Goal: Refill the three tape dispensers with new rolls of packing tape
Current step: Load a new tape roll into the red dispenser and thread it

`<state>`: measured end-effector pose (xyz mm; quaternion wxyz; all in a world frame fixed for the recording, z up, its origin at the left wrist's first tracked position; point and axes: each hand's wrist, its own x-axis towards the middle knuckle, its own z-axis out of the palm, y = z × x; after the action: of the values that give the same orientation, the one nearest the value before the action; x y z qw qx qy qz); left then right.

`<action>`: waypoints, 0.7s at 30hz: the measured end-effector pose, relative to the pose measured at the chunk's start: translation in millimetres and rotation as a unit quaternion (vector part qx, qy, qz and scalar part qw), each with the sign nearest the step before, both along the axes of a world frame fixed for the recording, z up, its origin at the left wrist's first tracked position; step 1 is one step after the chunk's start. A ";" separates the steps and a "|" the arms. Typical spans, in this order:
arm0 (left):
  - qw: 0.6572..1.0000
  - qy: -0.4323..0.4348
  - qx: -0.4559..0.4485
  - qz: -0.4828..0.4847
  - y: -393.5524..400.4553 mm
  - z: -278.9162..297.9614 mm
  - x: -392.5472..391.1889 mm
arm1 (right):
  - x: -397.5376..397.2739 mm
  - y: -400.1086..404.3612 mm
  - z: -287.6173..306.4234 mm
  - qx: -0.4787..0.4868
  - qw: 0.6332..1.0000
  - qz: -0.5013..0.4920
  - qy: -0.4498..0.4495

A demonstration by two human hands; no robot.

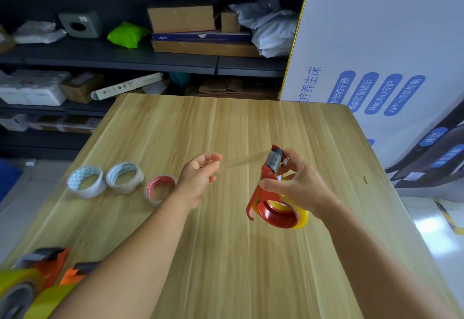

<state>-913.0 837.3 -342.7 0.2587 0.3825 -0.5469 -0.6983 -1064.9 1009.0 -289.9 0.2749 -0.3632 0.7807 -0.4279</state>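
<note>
My right hand [298, 183] grips a red tape dispenser [270, 185] above the wooden table [226, 256], with a yellowish tape roll [300, 214] mounted on its hub. A clear strip of tape [241, 162] stretches from the dispenser's head to my left hand [200, 175], whose fingertips pinch its end. Three nearly spent rolls lie at the left: two whitish ones [86, 180] [124, 177] and a red-cored one [159, 189]. Two orange dispensers [45, 266] [75, 274] loaded with yellow tape sit at the near left corner, partly cut off.
Dark shelving [120, 62] with cardboard boxes, bags and parcels stands behind the table. A large white printed carton [376, 42] leans at the right, close to the table's far right corner. Grey floor shows on both sides.
</note>
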 end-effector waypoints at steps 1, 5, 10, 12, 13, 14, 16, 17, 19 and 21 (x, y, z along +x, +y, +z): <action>0.999 -0.006 -0.033 -0.018 1.0 -0.7 1.9 | -0.6 -0.3 1.3 -0.005 1.000 -0.001 -0.004; 0.990 -0.034 -0.129 -0.050 4.1 1.2 6.1 | -3.0 -0.5 4.2 -0.011 1.000 -0.003 -0.005; 0.986 -0.048 -0.154 -0.040 4.1 5.2 9.9 | -4.7 -3.0 6.2 -0.015 1.000 0.003 -0.010; 0.989 -0.038 -0.128 -0.055 4.5 6.0 10.5 | -5.0 -4.9 7.2 -0.020 1.000 0.000 -0.019; 0.992 -0.029 -0.111 -0.059 5.4 5.8 10.0 | -4.9 -6.1 7.9 -0.024 0.999 -0.002 -0.027; 0.994 -0.021 -0.095 -0.055 7.2 6.2 9.0 | -4.6 -7.4 8.6 -0.027 0.999 -0.002 -0.033; 0.996 -0.006 -0.084 -0.018 10.7 8.1 7.0 | -2.9 -10.5 10.5 -0.033 0.999 0.000 -0.043; 0.996 -0.006 -0.091 0.008 12.0 9.9 6.0 | -1.9 -12.1 11.4 -0.036 0.998 0.000 -0.048; 0.991 -0.015 -0.124 0.040 13.4 14.0 3.9 | -0.3 -14.6 12.1 -0.044 0.997 -0.001 -0.059; 0.984 -0.036 -0.172 0.040 13.7 16.1 4.1 | 1.3 -16.4 12.4 -0.051 0.996 -0.004 -0.067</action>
<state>-908.9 851.0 -326.7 0.3286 0.3789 -0.6517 -0.5689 -1063.6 992.6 -277.5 0.3054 -0.3443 0.7391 -0.4918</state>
